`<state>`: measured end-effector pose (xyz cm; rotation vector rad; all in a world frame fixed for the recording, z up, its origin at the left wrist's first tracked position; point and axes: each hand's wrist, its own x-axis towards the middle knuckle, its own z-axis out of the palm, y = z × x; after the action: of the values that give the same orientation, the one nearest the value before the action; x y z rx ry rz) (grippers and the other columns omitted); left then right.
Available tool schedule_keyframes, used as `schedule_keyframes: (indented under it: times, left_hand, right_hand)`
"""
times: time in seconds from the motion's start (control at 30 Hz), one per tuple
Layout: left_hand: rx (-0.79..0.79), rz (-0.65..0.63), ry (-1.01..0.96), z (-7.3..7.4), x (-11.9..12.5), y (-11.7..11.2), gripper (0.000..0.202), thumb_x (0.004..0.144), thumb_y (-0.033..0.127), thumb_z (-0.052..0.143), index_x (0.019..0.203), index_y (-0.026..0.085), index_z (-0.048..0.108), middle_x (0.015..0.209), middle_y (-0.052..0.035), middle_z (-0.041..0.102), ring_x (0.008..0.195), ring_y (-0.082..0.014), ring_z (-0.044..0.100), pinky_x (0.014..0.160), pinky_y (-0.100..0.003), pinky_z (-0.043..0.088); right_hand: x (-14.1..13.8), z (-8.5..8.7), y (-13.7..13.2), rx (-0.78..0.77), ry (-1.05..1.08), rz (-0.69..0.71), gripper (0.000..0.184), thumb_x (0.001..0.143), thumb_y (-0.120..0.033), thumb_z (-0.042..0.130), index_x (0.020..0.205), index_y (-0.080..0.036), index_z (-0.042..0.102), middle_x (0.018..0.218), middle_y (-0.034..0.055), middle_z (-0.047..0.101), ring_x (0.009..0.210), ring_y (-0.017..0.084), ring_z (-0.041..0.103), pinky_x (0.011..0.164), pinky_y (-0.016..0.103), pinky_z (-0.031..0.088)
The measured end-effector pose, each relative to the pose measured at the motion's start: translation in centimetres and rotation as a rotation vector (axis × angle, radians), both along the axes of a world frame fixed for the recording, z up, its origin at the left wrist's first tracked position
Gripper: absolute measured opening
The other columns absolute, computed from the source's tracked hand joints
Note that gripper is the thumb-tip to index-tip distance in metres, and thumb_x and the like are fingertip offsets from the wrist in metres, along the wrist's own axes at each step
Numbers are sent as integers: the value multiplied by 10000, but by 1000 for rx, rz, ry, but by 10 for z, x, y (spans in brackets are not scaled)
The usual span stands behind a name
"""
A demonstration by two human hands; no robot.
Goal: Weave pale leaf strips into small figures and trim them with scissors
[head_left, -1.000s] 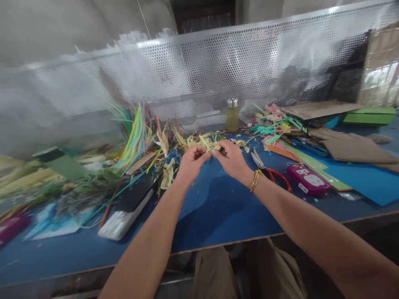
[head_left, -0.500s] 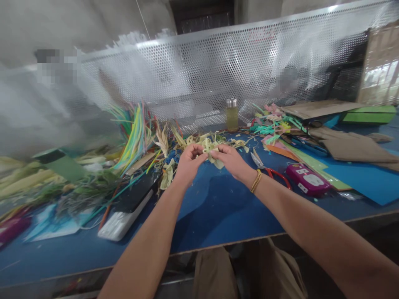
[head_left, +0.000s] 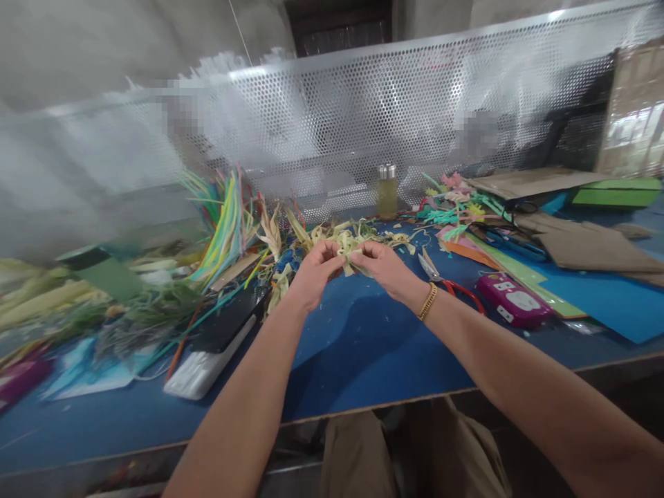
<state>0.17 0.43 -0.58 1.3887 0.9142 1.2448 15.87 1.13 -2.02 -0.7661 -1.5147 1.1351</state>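
My left hand (head_left: 314, 273) and my right hand (head_left: 384, 268) meet above the blue table (head_left: 357, 353), both pinched on a small pale yellow-green husk strip piece (head_left: 348, 257). The fingertips of the two hands almost touch. Just behind them lies a loose pile of similar pale strips (head_left: 342, 235). A gold bracelet (head_left: 428, 302) sits on my right wrist.
Red-handled scissors (head_left: 450, 285) and a pink device (head_left: 511, 299) lie right of my hands. A small bottle (head_left: 386, 190) stands by the perforated metal screen (head_left: 394, 117). Coloured strips (head_left: 225, 225), a white-and-black device (head_left: 215, 346), cardboard (head_left: 581, 242) and green sheets surround the work spot.
Both hands have drawn slightly nearer to me and keep working the strip piece between their fingertips; the piece has shifted within the pinch. Nothing else on the table moved.
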Motion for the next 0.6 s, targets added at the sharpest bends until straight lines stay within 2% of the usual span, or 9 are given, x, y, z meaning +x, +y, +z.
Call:
schedule_keyframes:
  times: [0.2, 0.43, 0.6]
  left_hand:
    - [-106, -22, -102, 1, 2, -1, 285, 659, 247, 763, 826, 224, 534, 715, 44, 550, 638, -102, 546, 591, -229, 418]
    - [-124, -67, -159, -3, 1, 2, 352, 645, 255, 810, 873, 220, 545, 721, 39, 573, 625, -87, 539, 577, -214, 411]
    - [-96, -35, -156, -5, 1, 5, 364, 635, 277, 823, 861, 213, 545, 718, 34, 584, 611, -86, 537, 559, -208, 392]
  right_hand:
    - [-1, -1, -1, 34, -2, -20, 244, 777, -405, 643, 737, -189, 536, 650, -24, 556, 625, 108, 506, 642, 269, 423]
    - [-2, -1, 0, 44, 49, -15, 177, 787, -332, 623, 738, -187, 534, 639, -28, 554, 621, 109, 511, 662, 281, 444]
    - [-3, -2, 1, 123, -98, -90, 138, 759, -269, 623, 843, -181, 558, 718, -11, 587, 663, 125, 527, 652, 276, 436]
